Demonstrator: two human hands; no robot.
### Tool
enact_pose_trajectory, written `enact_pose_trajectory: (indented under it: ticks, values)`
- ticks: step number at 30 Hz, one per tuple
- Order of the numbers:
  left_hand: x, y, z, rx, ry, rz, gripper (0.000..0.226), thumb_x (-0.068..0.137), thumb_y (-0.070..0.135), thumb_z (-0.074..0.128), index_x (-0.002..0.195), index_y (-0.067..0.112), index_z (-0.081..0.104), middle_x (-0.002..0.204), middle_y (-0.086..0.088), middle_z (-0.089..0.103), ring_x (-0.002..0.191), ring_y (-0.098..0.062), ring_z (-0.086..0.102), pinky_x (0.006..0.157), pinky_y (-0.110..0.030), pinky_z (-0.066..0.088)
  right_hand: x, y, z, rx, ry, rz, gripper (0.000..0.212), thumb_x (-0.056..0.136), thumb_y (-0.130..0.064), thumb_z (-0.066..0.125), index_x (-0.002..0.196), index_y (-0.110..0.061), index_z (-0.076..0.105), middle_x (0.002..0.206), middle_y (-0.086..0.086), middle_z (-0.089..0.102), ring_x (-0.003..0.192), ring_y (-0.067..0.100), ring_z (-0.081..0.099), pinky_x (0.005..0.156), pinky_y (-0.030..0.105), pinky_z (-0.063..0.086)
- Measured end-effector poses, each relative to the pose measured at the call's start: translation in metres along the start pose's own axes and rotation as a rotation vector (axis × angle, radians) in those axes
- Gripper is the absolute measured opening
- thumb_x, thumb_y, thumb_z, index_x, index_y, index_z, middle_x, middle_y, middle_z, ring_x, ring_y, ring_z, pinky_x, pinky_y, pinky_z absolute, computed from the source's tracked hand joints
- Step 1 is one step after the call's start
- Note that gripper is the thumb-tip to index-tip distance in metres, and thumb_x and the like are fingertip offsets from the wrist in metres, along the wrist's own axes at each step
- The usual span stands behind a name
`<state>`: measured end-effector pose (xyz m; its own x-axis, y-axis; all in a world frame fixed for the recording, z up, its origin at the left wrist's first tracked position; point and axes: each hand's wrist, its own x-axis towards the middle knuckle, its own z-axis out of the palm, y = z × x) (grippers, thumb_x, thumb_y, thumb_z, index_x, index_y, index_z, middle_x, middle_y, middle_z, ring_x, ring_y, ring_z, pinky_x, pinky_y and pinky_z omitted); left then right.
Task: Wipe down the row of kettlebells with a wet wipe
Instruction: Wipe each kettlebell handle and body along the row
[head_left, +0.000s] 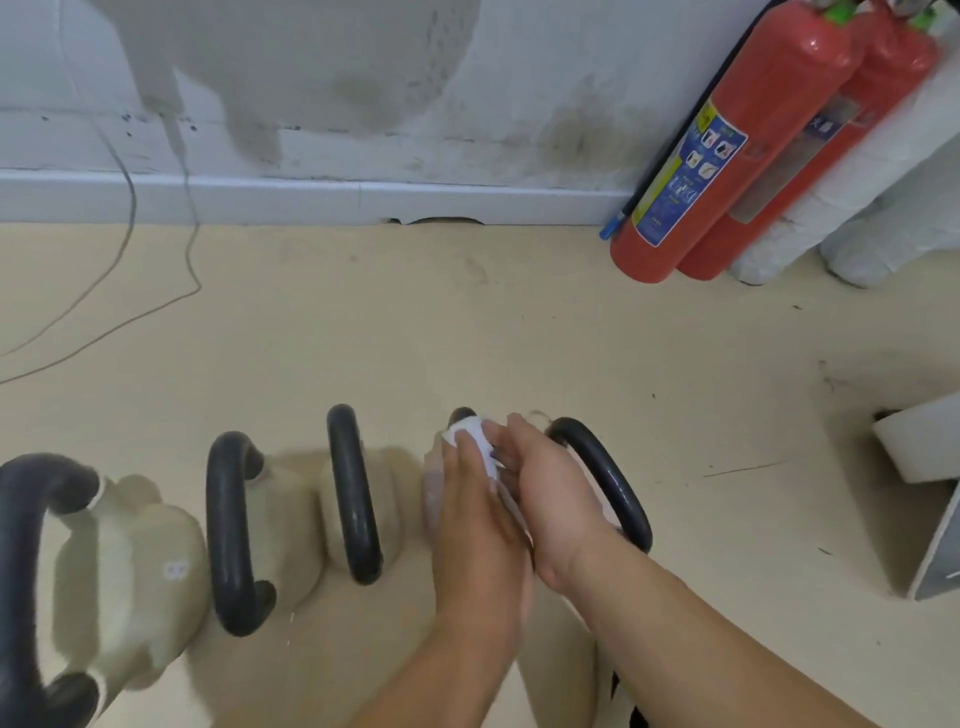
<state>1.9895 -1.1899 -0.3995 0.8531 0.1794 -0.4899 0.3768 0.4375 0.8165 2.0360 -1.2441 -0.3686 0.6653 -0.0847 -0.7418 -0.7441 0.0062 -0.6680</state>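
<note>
White wet wipe (475, 441) is bunched over the far end of a black handle (462, 414), the fourth along the row of kettlebells (353, 493), which stand on the beige floor (467, 322). Left hand (470, 499) curls over the wipe, fingers wrapped round it. Right hand (550, 488) pinches the wipe's other side, fingertips bent in. The two hands touch. A fifth handle (608, 478) arches just right of them. Farther back, two red fire extinguishers (727, 156) lean at the stained white wall (363, 78). A thin cable (130, 208) trails down to the floor on the left.
</note>
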Motion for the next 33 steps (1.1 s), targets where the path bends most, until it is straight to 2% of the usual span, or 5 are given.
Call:
enact_pose_trajectory:
  ticks: [5, 11, 15, 22, 33]
  values:
    - [-0.005, -0.012, -0.002, -0.367, -0.045, -0.213, 0.043, 0.099, 0.059, 0.052, 0.105, 0.022, 0.075, 0.099, -0.003, 0.074, 0.092, -0.012, 0.072, 0.083, -0.032, 0.052, -0.026, 0.002, 0.01, -0.252, 0.059, -0.221, 0.053, 0.104, -0.028, 0.049, 0.052, -0.019, 0.057, 0.054, -0.009, 0.057, 0.065, 0.016, 0.058, 0.069, 0.031, 0.044]
    - [0.071, 0.009, -0.009, 0.271, 0.006, -0.112, 0.04, 0.107, 0.043, 0.039, 0.142, 0.029, 0.052, 0.129, 0.003, 0.065, 0.119, -0.018, 0.063, 0.106, -0.041, 0.05, 0.024, -0.024, 0.021, -0.027, -0.131, 0.005, 0.035, 0.102, -0.045, 0.054, 0.109, -0.021, 0.078, 0.111, -0.007, 0.08, 0.108, 0.011, 0.072, 0.112, 0.033, 0.047]
    - [0.112, 0.02, -0.008, 0.46, 0.033, -0.299, 0.059, 0.096, 0.056, 0.027, 0.138, 0.026, 0.054, 0.133, -0.009, 0.065, 0.121, -0.028, 0.062, 0.11, -0.046, 0.045, 0.047, -0.032, 0.021, -0.105, -0.162, 0.068, 0.055, 0.108, -0.05, 0.037, 0.123, -0.011, 0.072, 0.132, 0.012, 0.072, 0.112, 0.02, 0.071, 0.099, 0.035, 0.054]
    - [0.061, -0.016, -0.005, 0.03, 0.099, -0.039, 0.061, 0.104, 0.038, 0.042, 0.161, 0.023, 0.026, 0.165, -0.001, 0.032, 0.15, -0.021, 0.036, 0.121, -0.046, 0.034, 0.024, -0.01, 0.013, 0.073, -0.164, 0.045, 0.039, 0.098, -0.052, 0.06, 0.117, -0.024, 0.079, 0.116, -0.007, 0.079, 0.118, 0.014, 0.071, 0.116, 0.04, 0.045]
    - [-0.045, -0.032, -0.02, -0.284, -0.028, -0.069, 0.058, 0.1, 0.054, 0.054, 0.136, 0.01, 0.064, 0.124, -0.009, 0.07, 0.126, -0.014, 0.063, 0.115, -0.035, 0.04, -0.035, 0.056, -0.018, -0.393, 0.034, -0.265, 0.035, 0.104, -0.024, 0.055, 0.079, 0.0, 0.065, 0.072, 0.015, 0.063, 0.064, 0.012, 0.056, 0.059, 0.02, 0.045]
